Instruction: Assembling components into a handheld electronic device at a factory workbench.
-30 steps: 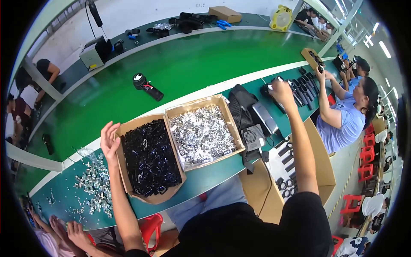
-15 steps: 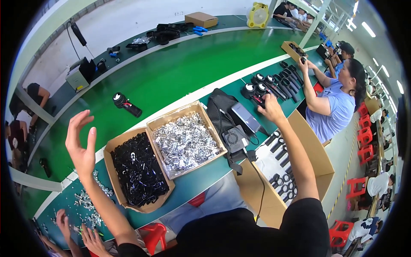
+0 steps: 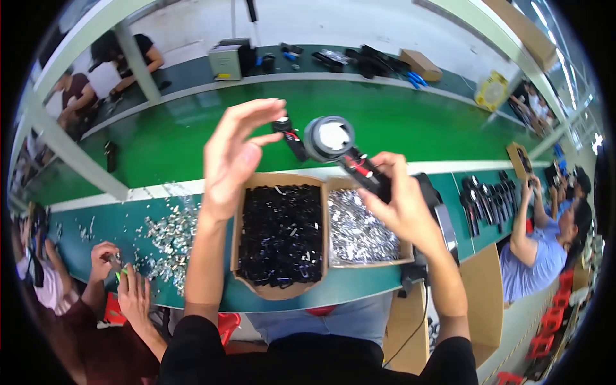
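Observation:
My right hand (image 3: pixel 404 202) is closed round the black handle of a device with a round head (image 3: pixel 330 136). It has a white disc on its face and red on the handle, and it is tilted up over the green conveyor belt (image 3: pixel 378 109). My left hand (image 3: pixel 232 154) is raised with its fingers apart, holding nothing. Just beyond its fingertips a similar black device (image 3: pixel 295 142) appears over the belt, partly covered by the held one. Below my hands stand a carton of small black parts (image 3: pixel 280 237) and a carton of shiny metal parts (image 3: pixel 362 231).
Loose metal pieces (image 3: pixel 170 237) lie on the green table at left, beside another person's hands (image 3: pixel 135 292). A row of black devices (image 3: pixel 484 199) lies at right, near a person in blue (image 3: pixel 542 253). An open cardboard box (image 3: pixel 484 295) stands by my right arm.
My view has turned left. My right hand has left the group of devices at the right and now holds one up over the belt. My left hand stays raised and open.

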`<state>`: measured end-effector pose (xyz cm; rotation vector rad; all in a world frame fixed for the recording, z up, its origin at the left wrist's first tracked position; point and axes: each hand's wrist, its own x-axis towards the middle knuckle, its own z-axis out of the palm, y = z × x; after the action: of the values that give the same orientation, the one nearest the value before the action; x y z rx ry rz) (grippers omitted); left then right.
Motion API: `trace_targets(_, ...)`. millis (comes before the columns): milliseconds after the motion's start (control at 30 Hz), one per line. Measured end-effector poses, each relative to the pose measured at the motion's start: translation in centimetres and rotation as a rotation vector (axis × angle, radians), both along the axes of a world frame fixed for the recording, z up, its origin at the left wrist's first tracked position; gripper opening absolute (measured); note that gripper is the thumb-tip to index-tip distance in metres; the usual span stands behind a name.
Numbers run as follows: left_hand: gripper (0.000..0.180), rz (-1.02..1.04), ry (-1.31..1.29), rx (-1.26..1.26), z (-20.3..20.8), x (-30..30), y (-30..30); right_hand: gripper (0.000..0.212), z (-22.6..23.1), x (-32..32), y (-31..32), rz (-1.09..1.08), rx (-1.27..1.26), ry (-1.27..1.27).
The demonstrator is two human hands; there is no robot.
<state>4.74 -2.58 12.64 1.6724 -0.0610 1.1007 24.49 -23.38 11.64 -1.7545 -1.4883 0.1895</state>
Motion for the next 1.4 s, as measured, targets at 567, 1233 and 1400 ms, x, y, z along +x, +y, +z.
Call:
trace_targets(567, 0.026, 0.461, -0.024, -0.153, 0.0, -1.0, 0.6, 0.031, 1.6, -8.3, 8.6, 0.163, 0.233, -0.697)
trace_targets(1233, 0.056, -0.34, 0.183, -0.923, -1.0, 0.0, 2.5, 0.015, 2.7, -6.9, 11.2, 0.185, 0.143, 0.559)
trace_targets(1400, 0.079, -0.71, 0.181, -0.974, -0.8, -0.4, 2.6, 0.009, 1.3, -3.7, 11.7, 0.299, 0.157, 1.042)
